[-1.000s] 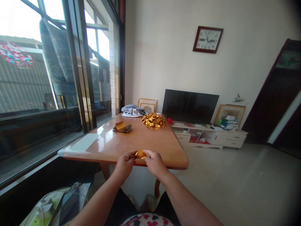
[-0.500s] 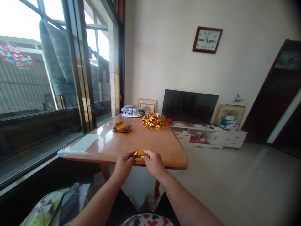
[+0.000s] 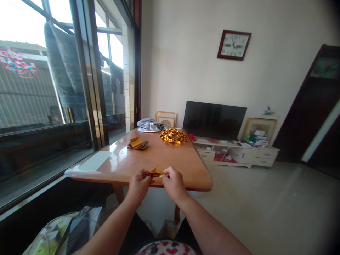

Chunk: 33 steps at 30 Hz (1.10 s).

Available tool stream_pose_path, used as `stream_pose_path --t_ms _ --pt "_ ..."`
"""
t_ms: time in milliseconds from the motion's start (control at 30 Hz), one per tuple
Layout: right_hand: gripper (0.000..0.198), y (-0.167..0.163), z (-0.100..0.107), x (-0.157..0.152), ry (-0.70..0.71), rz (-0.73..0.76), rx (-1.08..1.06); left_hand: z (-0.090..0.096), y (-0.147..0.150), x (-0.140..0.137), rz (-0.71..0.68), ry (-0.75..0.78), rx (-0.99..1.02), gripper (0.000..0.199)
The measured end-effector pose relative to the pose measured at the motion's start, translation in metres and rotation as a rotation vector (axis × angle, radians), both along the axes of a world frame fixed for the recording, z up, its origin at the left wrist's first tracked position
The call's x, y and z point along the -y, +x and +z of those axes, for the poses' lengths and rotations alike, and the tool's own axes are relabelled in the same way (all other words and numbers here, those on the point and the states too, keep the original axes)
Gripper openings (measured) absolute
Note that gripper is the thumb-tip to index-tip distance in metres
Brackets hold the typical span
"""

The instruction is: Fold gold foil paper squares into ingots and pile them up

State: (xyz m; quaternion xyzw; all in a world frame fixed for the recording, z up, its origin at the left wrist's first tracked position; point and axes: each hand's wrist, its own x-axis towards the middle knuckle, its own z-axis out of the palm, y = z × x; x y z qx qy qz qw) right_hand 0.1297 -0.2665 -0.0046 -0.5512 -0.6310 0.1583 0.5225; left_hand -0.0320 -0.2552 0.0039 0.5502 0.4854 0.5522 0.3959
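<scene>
In the head view, the wooden table (image 3: 164, 156) has open room between its near edge and the gold foil pile (image 3: 173, 136). Above that edge, the left hand (image 3: 138, 185) and right hand (image 3: 174, 183) pinch opposite ends of a folded gold foil piece (image 3: 156, 172).

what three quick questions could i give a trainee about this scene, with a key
1. What do the left hand and right hand hold between them?
2. True or false: on the table, as the camera sees it, the stack of sheets lies left of the gold heap.
3. Which thing hangs on the wall above the television?
A) a mirror
B) a clock
C) a calendar

Key:
1. A shiny gold piece
2. True
3. B
</scene>
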Motion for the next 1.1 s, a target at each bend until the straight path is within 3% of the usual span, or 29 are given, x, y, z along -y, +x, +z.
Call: stream_pose_path --t_ms 533,1100 --pt "0.022 -0.003 0.005 0.006 -0.076 0.026 -0.003 -0.007 -0.004 -0.007 0.025 -0.065 0.03 0.021" --pt "0.026 -0.002 0.007 0.011 -0.031 0.032 0.022 -0.014 -0.003 -0.013 0.004 -0.085 0.021 0.023"
